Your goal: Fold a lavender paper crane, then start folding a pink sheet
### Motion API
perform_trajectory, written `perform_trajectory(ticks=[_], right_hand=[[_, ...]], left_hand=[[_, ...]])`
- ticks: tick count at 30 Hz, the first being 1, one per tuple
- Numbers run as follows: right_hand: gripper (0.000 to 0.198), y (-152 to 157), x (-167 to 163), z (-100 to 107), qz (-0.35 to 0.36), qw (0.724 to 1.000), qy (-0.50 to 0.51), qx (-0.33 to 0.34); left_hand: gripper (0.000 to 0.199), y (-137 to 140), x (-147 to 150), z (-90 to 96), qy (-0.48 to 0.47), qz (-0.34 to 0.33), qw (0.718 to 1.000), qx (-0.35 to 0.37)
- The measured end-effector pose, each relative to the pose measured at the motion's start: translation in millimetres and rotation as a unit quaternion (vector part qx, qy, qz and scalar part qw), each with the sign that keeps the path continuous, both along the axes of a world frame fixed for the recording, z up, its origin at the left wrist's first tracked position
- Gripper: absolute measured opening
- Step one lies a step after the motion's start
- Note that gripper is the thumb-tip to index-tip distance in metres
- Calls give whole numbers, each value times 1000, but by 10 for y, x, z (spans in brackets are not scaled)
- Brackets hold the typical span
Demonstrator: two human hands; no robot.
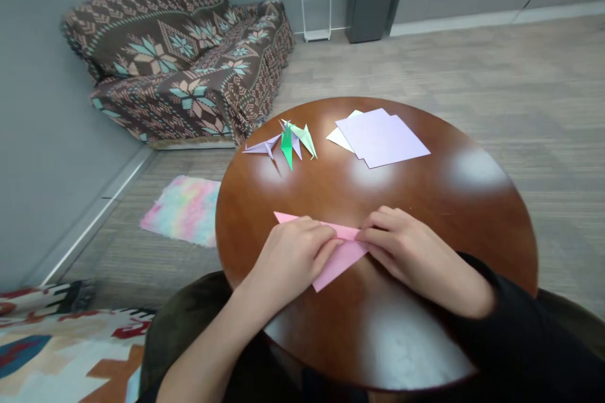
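A pink sheet of origami paper (pixel 338 262), partly folded, lies on the round wooden table in front of me. One pointed corner sticks out at its upper left, another toward me. My left hand (pixel 300 252) is closed on the paper's left part, thumb and fingers at a folded strip along the far edge. At the right end of that strip, my right hand (pixel 397 242) pinches the paper with its fingertips. Both hands cover parts of the sheet, so its right corner is hidden.
Several folded paper cranes, among them a green crane (pixel 287 146), stand at the table's far left. Flat lilac paper sheets (pixel 382 138) lie over a pale green one at the back. The brown table (pixel 454 214) has a rounded edge. Beyond is a covered sofa (pixel 189 69).
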State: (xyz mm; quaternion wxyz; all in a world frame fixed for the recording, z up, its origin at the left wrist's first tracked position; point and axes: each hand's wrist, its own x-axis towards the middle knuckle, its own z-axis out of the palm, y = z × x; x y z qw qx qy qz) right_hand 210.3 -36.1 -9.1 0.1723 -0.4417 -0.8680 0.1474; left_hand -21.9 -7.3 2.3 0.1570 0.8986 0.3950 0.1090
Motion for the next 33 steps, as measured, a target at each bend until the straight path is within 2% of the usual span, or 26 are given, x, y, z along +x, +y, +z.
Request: perform_trajectory(ticks=[5, 8, 14, 19, 33], right_hand=[[22, 11, 27, -36, -37, 992, 51, -112], [23, 11, 19, -49, -71, 986, 52, -141], [26, -31, -45, -11, -137, 981, -6, -139], [19, -52, -96, 28, -188, 971, -54, -135], [18, -48, -112, 24, -195, 971, -70, -123]], left_hand=[[27, 60, -12, -9, -48, 47, 996, -66], [22, 93, -11, -22, -65, 63, 992, -91], [17, 116, 1, -3, -69, 81, 987, -122], [15, 125, 8, 5, -67, 81, 985, -139], [9, 114, 33, -11, -73, 100, 982, -142]])
